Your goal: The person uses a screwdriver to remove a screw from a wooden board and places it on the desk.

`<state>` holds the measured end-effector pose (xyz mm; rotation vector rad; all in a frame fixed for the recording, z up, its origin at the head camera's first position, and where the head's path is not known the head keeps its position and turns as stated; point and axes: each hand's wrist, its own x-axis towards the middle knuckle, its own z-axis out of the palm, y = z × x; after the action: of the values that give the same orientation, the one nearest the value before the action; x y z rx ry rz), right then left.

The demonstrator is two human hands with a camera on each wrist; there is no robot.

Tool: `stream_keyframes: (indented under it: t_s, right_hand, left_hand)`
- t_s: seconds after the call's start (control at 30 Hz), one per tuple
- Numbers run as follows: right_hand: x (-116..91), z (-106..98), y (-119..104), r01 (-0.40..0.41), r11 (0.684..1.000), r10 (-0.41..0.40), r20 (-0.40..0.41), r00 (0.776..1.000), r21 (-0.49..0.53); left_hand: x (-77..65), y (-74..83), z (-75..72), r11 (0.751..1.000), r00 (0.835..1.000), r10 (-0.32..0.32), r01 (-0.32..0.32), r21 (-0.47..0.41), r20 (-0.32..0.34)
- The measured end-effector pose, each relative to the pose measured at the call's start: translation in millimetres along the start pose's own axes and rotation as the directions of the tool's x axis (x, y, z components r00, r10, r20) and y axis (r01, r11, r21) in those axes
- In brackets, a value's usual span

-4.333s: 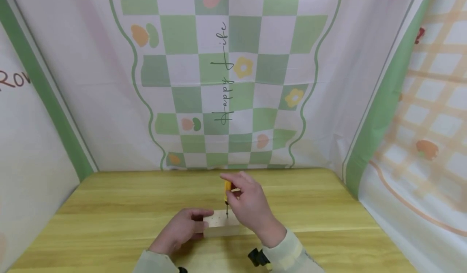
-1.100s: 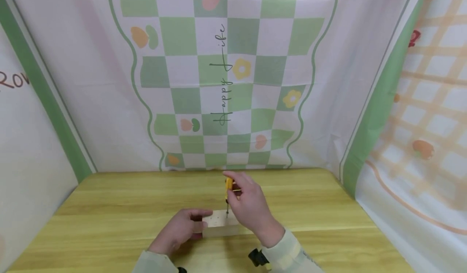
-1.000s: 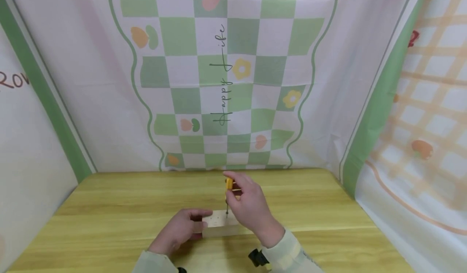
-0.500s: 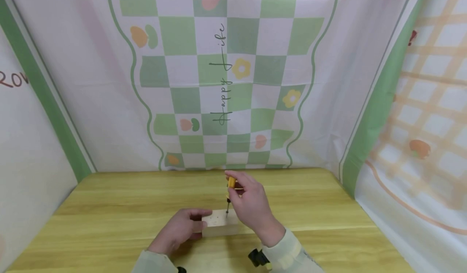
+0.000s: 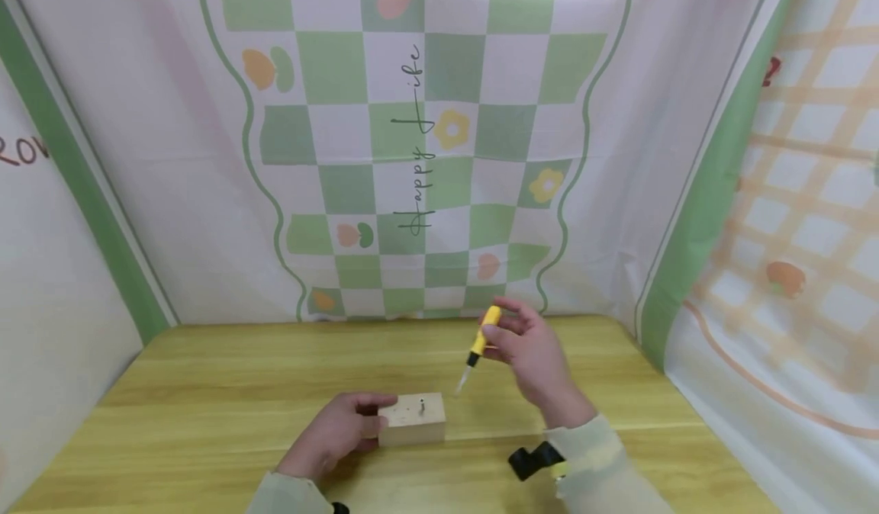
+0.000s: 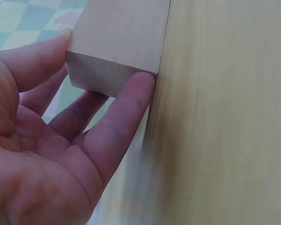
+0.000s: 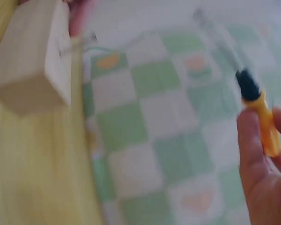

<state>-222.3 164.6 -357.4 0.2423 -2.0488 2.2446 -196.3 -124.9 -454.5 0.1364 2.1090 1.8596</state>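
Observation:
A pale wooden block point(image 5: 413, 432) lies on the wood-grain table point(image 5: 240, 377), several small holes in its top. From that top a screw point(image 5: 422, 406) stands up near the right end; the right wrist view shows its shank point(image 7: 78, 45) well clear of the wood. My left hand point(image 5: 343, 428) grips the block's left end, with its fingertips against the end and edges in the left wrist view. Up and to the right of the block, my right hand point(image 5: 539, 358) holds a yellow screwdriver point(image 5: 484, 331) by its handle. The screwdriver's tip points down and left, apart from the screw.
Behind the table hangs a green-and-white checked cloth point(image 5: 426, 155). Side cloths point(image 5: 776, 270) close in the right and left. A black wrist strap mount point(image 5: 536, 460) hangs below the right sleeve.
My right hand has lifted the screwdriver off the screw and moved it up and right, tilting it. The screw is left standing in the block. My left hand keeps its grip.

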Motion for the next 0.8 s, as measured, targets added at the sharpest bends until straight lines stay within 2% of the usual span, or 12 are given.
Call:
stream_keyframes:
  t_s: [0.07,0.13,0.27,0.4,0.5,0.6,0.8]
  right_hand:
    - [5.6,-30.2,7.9,-0.087,0.993,0.083,0.052,0.995,0.078]
    - [8.9,-60.8,16.6,-0.175,0.981,0.166,0.107,0.980,0.087]
    - [8.0,-117.2,35.7,-0.285,0.958,0.287,0.157,0.945,-0.035]
    - [-1.2,-158.1,54.7,-0.374,0.917,0.393,0.160,0.906,-0.137]
    - [-9.9,-175.5,67.2,-0.438,0.883,0.462,0.152,0.874,-0.169]
    - [-17.6,-182.4,74.8,-0.469,0.860,0.500,0.141,0.855,-0.202]
    - [-26.2,-175.6,71.8,-0.447,0.837,0.497,0.094,0.863,-0.316]
  left_hand:
    - [-0.1,-0.4,0.0,1.000,1.000,0.001,-0.001,0.007,-0.002]
    - [-0.3,-1.0,0.0,1.000,1.000,0.007,-0.007,0.008,0.000]
    - [-0.3,-2.4,0.0,1.000,1.000,0.025,-0.025,0.002,0.007]
    - [-1.2,-3.1,-0.6,1.000,1.000,0.019,-0.019,0.003,0.003]
    - [-1.8,-2.4,-0.9,1.000,1.000,0.006,-0.006,0.011,-0.002]
    - [-2.1,-1.4,-0.3,1.000,1.000,0.003,-0.003,0.013,-0.003]
    - [-0.9,-1.0,0.7,1.000,1.000,0.003,-0.003,0.008,0.003]
